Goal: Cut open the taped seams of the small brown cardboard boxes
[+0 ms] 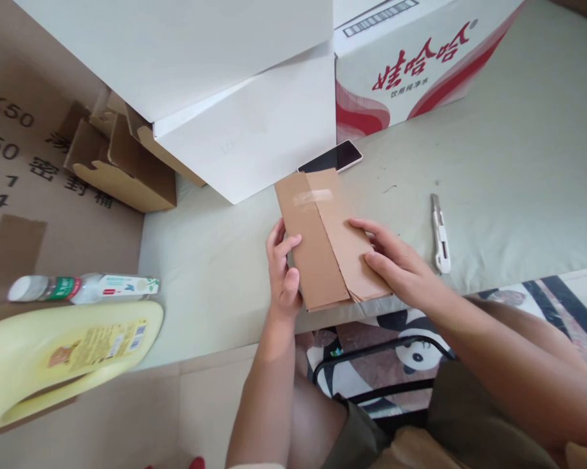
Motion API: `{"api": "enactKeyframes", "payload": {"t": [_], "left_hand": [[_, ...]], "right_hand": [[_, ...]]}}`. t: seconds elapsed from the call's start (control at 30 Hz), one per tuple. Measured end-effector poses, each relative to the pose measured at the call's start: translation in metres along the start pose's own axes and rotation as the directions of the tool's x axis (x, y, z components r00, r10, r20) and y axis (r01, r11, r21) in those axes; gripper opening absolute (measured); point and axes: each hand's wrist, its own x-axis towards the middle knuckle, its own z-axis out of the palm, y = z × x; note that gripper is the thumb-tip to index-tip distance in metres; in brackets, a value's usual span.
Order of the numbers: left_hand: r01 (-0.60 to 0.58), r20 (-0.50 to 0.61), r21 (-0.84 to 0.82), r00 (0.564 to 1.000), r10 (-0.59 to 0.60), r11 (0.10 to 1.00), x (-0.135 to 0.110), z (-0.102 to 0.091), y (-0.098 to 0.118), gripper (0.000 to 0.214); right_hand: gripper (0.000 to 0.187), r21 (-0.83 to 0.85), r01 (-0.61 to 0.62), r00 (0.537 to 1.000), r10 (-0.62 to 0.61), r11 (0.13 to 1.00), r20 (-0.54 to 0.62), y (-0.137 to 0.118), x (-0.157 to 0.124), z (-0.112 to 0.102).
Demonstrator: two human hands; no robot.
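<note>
Surface (518,195): 1 cutter (440,240) — 2 hands (398,260) on 1 ctn (317,251).

Looks like a home — panda-print mat (416,359), tiled floor (131,417), yellow jug (90,339), cloth-covered surface (200,267).

Cutter (440,241) R, phone (336,157) behind cardbd (313,251)

Flat brown cardboard piece (313,254), clear tape (313,196) across its lengthwise seam, between both hands (284,267)
</note>
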Motion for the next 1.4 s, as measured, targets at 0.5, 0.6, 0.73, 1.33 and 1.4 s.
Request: {"api": "enactKeyframes", "payload": {"t": [0.5,0.6,0.73,1.33,1.4], "left_hand": [[-0.025,0.01,0.016,1.0,0.025,1.0,-0.0012,-0.0005,-0.0054,0.044],[-0.034,0.008,0.006,0.999,0.034,0.999,-0.0015,-0.0007,-0.007,0.044],[-0.033,0.003,-0.015,0.999,0.033,0.999,-0.002,-0.0008,-0.0078,0.044],[-0.006,-0.015,0.027,1.0,0.007,1.0,-0.0019,0.0005,-0.0046,0.041],[-0.006,-0.023,0.007,1.0,0.006,1.0,-0.0015,0.0012,-0.0049,0.041]], "right_hand": [[0.045,-0.009,-0.001,1.0,0.001,1.0,-0.009,0.0026,-0.0007,0.0009],[0.045,-0.011,-0.01,1.0,0.01,1.0,-0.007,0.0031,-0.001,0.0007],[0.045,0.007,-0.016,1.0,0.016,1.0,-0.001,0.0046,-0.0014,0.001],[0.045,-0.012,-0.028,0.999,0.028,1.0,-0.022,0.0018,-0.0016,0.0027],[0.045,-0.004,-0.032,0.999,0.032,0.999,-0.024,0.0025,-0.002,0.003]]}}
